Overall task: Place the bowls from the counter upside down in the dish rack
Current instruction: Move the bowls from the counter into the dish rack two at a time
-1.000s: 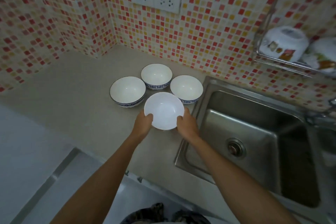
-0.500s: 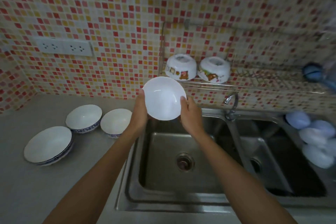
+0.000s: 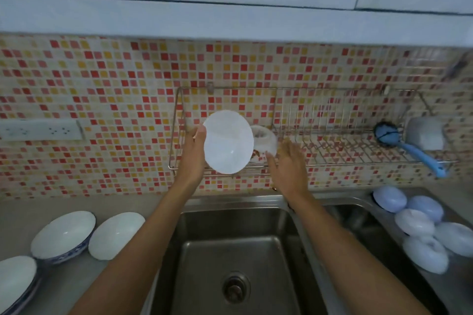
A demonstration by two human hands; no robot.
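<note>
My left hand (image 3: 192,149) holds a white bowl (image 3: 228,141) by its left rim, tilted so its inside faces me, in front of the left end of the wire dish rack (image 3: 343,153) on the tiled wall. My right hand (image 3: 288,163) hovers to the bowl's right with fingers spread, touching nothing. An upside-down patterned bowl (image 3: 265,139) sits in the rack, partly hidden behind the held bowl. Three white bowls with blue bands stand upright on the counter at lower left: one (image 3: 62,235), another (image 3: 116,235) and a third (image 3: 15,281).
A steel sink (image 3: 238,258) lies below my arms. A blue brush (image 3: 409,151) and a pale cup (image 3: 426,133) sit at the rack's right end. Several pale rounded items (image 3: 419,227) lie by the right basin. A power socket (image 3: 41,129) is on the wall at left.
The bowl has risen from over the sink to the rack's level. My right hand has let go of it, and my left hand alone holds it. The view has tilted upward.
</note>
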